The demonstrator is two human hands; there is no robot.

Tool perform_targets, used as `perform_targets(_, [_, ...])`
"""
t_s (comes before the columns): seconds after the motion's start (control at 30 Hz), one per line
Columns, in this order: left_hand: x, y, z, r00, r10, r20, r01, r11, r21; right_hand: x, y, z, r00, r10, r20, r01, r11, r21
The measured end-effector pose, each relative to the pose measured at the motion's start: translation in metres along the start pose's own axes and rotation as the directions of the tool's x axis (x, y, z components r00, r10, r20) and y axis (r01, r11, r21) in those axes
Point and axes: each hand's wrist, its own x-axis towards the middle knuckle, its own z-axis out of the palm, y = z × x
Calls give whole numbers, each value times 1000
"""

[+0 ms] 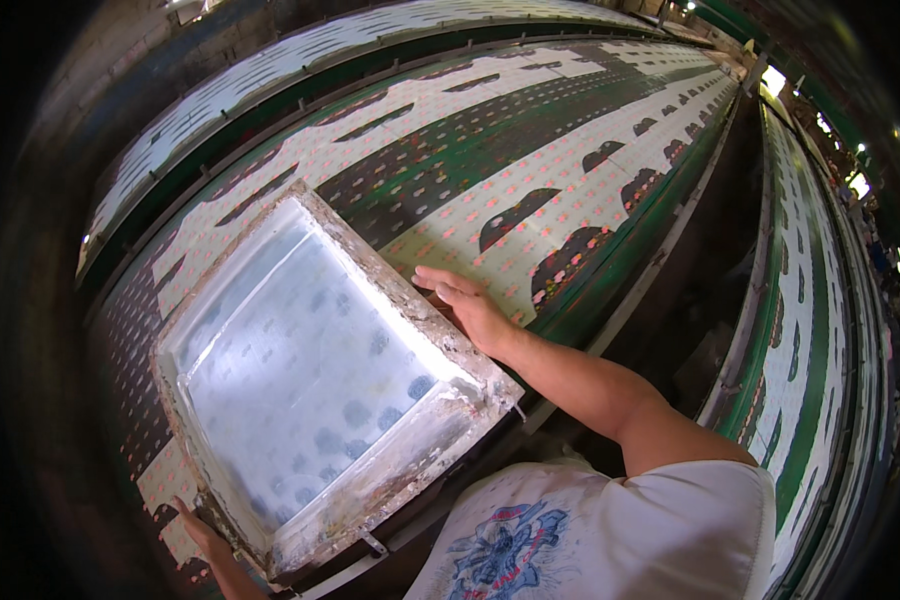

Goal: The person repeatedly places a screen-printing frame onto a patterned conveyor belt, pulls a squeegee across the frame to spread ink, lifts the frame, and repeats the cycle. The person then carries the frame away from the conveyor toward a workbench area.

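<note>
A screen-printing frame [300, 360] with whitish, stained sides and a pale translucent mesh lies between my hands, above the long printing table. Dark blue-grey spots show across its mesh, most thickly toward the near side. My right hand [470, 312] is at the frame's right side, fingers stretched along the edge and partly curled around it. At the lower left, my left hand [205, 538] holds the opposite side, partly hidden by the frame. Beneath lie printed fabric pieces [460, 240], pale with small pink flowers, next to dark flowered ones [570, 262].
The green-edged table [610, 268] runs far off to the upper right. A second long table [810, 400] with white pieces stands at the right, across a dark aisle. Another table [270, 75] lies beyond, at the upper left. Small metal brackets [373, 543] stick out from the frame's near side.
</note>
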Motion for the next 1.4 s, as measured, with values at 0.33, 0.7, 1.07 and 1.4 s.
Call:
perform_targets(0.33, [-159, 50, 187, 970, -119, 212, 177, 944, -279, 59, -134, -212, 999, 32, 41, -26, 989, -143])
perform_targets(0.7, [-426, 66, 546, 984, -53, 170, 98, 959, -265, 129, -253, -601, 997, 26, -67, -47, 941, -335])
perform_targets(1.07, [-583, 19, 748, 999, -40, 29, 48, 935, -352, 146, -335, -840, 982, -67, -178, 12, 955, -295])
perform_targets(1.4, [-646, 24, 809, 982, 15, 186, 43, 951, -306, 140, -366, -919, 988, 9, -152, -36, 984, -177])
